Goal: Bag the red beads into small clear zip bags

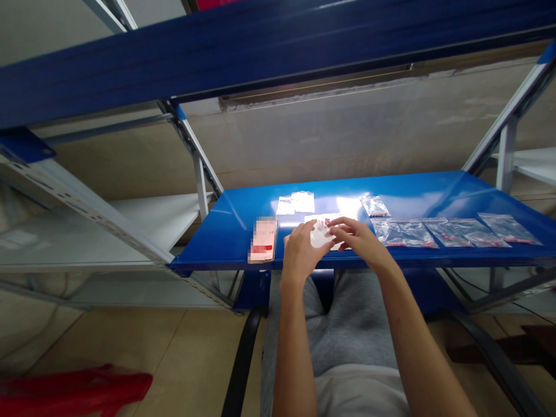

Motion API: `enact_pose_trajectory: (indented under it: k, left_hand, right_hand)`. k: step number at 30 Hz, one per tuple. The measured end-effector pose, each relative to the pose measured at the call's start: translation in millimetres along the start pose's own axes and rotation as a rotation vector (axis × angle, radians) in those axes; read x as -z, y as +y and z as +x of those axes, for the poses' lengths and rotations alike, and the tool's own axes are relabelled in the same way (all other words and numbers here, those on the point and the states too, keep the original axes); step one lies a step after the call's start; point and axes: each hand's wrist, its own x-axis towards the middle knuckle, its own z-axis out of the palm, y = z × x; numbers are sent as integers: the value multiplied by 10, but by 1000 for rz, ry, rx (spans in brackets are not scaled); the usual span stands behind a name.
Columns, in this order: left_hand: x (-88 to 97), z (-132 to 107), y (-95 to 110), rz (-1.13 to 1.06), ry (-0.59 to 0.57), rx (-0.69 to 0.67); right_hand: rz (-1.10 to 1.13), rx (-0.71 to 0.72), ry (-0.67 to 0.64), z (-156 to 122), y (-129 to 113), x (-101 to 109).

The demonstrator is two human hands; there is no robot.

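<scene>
View: head camera, looking down on a blue steel shelf (417,194) from 6 o'clock, front edge just above the person's lap.
Left hand (302,255): fingers curled together around the lower side of a small clear plastic bag (321,236), apparently gripping it.
Right hand (356,240): fingers bunched together, pinching the bag's right edge from 3 o'clock.
Bag position: between the hands, over a white sheet (319,219), near the shelf's front edge. Contents cannot be told.
Nearby: blurred pink-and-red card stack (263,238) at 9 o'clock, overhanging the front edge slightly; two white packets (295,202) at 12 o'clock; clear zip bags with small red parts (447,233) spread from 1 to 3 o'clock.
Below: gray shorts (356,330), black chair arm (243,362), red plastic object (73,388) on the floor at 7 o'clock.
Risks: thin film could slip from the fingertips and slide on the glossy steel. A wide left-hand move could knock the card stack over the edge. A swinging right wrist could disturb the nearest zip bags.
</scene>
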Motion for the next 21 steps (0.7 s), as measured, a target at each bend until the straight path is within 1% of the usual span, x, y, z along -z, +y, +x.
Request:
enact_pose_trajectory:
  k: [2,4,5,7,9,13,16,21]
  left_hand:
    - [-6,-4,-36,-14,0,-2]
    - [-17,-7,-69,-20,1,4]
    - [-24,-8,-81,-19,-1,7]
    - [-38,-7,-96,-10,-12,13]
    - [-50,-3,-96,9,-25,22]
    - [-64,0,-76,27,-37,30]
    - [-69,-4,-55,28,-39,17]
    - [-86,-6,-35,43,-60,28]
  right_hand:
    - [-95,-17,124,21,65,171]
    - [-310,-49,319,78,162,362]
    - [-435,-66,390,117,213,446]
    - [-660,-73,458,202,306,565]
    - [-821,-69,453,279,373,607]
    - [-1004,-112,438,376,439,543]
    - [-1057,-150,435,412,452,487]
    - [-1074,-181,400,429,425,458]
